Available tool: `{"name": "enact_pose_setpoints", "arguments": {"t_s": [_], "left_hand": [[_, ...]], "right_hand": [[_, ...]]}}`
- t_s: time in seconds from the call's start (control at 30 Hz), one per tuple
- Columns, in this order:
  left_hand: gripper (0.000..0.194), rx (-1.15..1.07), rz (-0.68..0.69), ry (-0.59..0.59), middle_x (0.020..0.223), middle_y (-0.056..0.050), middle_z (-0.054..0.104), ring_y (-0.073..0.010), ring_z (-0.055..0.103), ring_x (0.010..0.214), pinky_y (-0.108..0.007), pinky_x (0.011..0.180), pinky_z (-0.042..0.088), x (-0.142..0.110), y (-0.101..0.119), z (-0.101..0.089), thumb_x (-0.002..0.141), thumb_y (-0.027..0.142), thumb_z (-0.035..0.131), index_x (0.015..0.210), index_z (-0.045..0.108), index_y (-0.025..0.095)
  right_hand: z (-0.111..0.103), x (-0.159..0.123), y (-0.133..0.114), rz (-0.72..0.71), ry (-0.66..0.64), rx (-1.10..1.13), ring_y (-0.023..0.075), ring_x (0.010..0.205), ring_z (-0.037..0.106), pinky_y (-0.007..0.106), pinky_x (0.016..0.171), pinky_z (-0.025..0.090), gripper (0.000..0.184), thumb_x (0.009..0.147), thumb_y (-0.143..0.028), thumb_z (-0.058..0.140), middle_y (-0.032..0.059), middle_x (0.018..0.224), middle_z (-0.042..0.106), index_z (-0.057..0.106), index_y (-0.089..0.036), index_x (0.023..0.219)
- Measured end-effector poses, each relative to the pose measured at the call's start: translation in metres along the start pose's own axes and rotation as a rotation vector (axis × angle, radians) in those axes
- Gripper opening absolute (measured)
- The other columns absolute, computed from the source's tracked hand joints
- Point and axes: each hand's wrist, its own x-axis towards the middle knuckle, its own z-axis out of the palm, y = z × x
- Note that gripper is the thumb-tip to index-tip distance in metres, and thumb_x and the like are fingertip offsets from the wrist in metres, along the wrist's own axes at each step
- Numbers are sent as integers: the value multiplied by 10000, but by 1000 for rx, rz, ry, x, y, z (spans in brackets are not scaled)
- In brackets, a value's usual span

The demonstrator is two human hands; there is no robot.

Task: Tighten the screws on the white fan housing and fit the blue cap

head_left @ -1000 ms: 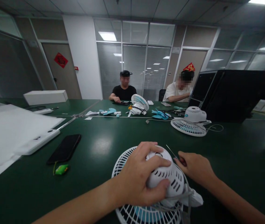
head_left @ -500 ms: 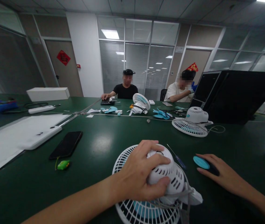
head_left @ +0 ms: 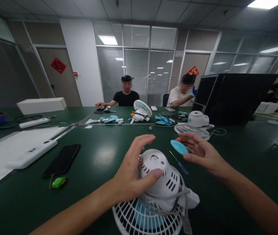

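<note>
A small white fan lies face down in front of me, its slotted motor housing upward and a grey cable looped around it. Light blue blades show through the grille. My left hand is at the left side of the housing, fingers spread and raised, thumb across its front. Between the thumb and fingers of my right hand is a light blue round disc, held in the air just right of the housing. A thin screwdriver with a dark blue handle lies on the table beneath the disc.
A second white fan lies face down farther back, near a large black case. Blue blade parts and another fan sit across the table. A black phone lies left. Two people sit opposite; another is far right.
My right hand has lifted the blue disc and brought it left toward the fan. My left hand has loosened from the top of the housing, its fingers rising. The view has shifted slightly.
</note>
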Motion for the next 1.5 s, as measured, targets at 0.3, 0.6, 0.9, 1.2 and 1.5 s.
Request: {"name": "enact_pose_setpoints", "arguments": {"t_s": [0.3,0.6,0.9,1.2,1.5], "left_hand": [[187,22,-48,-6,999,-60,720,-211,669,934,-371,841,535,18,11,-13,852,252,694,1031,706,197],[147,19,-144,-46,909,-46,747,-190,690,837,-320,757,528,20,16,-16,893,242,629,956,755,200],[53,618,-19,-160,750,1,740,-178,652,687,-309,657,399,33,41,-19,834,171,724,868,756,195],[62,691,-32,-209,779,12,736,-189,664,716,-324,662,357,38,44,-12,852,198,721,883,763,231],[70,410,-95,-108,824,22,764,-155,695,758,-279,693,452,39,37,-20,846,157,727,867,763,213]], "right_hand": [[40,30,-49,-184,-342,-82,222,1043,620,437,990,431,443,619,-411,882,35,1057,687,660,-195,935],[51,22,-2,-24,-413,236,240,1119,584,414,1004,411,763,547,-478,903,68,1136,627,544,-197,1158],[59,18,1,-40,-366,308,215,1037,603,363,952,429,636,582,-427,889,62,1094,643,585,-175,1080],[60,17,-2,-54,-340,270,191,971,607,329,892,446,560,610,-408,881,34,1026,644,603,-178,1039],[57,11,2,-54,-337,321,199,1010,619,355,938,447,584,605,-379,894,39,1066,652,609,-188,1078]]}}
